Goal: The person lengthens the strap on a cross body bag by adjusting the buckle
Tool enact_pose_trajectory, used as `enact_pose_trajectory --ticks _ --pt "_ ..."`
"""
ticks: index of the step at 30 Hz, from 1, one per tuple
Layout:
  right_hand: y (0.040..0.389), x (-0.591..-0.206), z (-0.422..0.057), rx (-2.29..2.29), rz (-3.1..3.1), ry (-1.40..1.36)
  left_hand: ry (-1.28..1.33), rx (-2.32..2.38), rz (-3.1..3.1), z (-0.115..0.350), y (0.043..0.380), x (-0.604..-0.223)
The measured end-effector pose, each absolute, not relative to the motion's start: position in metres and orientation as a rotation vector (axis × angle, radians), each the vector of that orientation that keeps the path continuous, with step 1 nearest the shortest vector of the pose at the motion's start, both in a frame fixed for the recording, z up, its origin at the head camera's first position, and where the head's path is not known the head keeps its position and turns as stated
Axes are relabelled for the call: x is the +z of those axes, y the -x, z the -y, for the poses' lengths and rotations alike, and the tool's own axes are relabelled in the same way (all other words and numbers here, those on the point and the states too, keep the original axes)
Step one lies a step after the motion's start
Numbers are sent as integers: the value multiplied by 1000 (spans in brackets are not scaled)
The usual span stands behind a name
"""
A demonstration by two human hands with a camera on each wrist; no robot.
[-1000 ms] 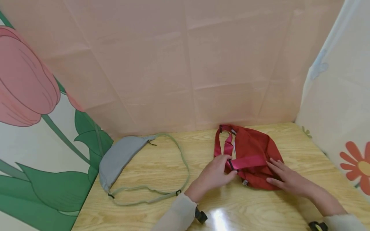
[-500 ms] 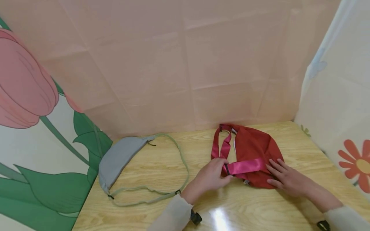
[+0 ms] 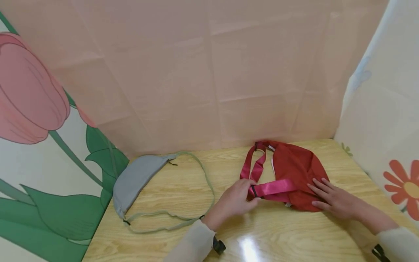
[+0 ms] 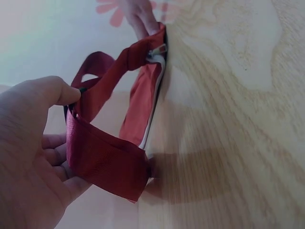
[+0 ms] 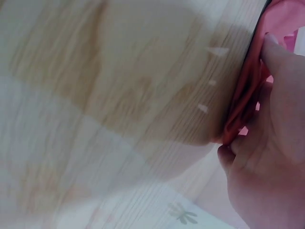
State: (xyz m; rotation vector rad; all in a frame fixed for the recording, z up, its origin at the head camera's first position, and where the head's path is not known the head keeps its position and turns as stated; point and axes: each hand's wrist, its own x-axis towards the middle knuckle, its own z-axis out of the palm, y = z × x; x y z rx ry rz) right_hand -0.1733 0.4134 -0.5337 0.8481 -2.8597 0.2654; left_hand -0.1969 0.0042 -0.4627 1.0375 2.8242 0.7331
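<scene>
A red waist bag lies at the right half of the table, its pink-red strap looping off to the left. My left hand pinches the strap at its black slider, thumb on top. In the left wrist view the held strap is raised above the tabletop, with a zipper pull showing at the bag's far end. Fingers spread, my right hand rests on the bag's lower right part. The right wrist view shows its fingertips along the bag's red edge.
On the left of the wood-grain table lies a grey waist bag, its pale green strap spread in a loop toward the middle. A pink backdrop rises at the back; flower-printed sheets stand at both sides.
My left hand has drawn the strap and slider a little to the left. The red bag and my right hand on it have shifted slightly right. The grey bag stays put.
</scene>
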Motion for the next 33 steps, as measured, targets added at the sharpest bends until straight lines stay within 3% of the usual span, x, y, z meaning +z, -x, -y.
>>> enact_pose_trajectory --ticks 33 --pt "180 -525 -458 371 2951 -784 -905 862 -2880 9 202 -457"
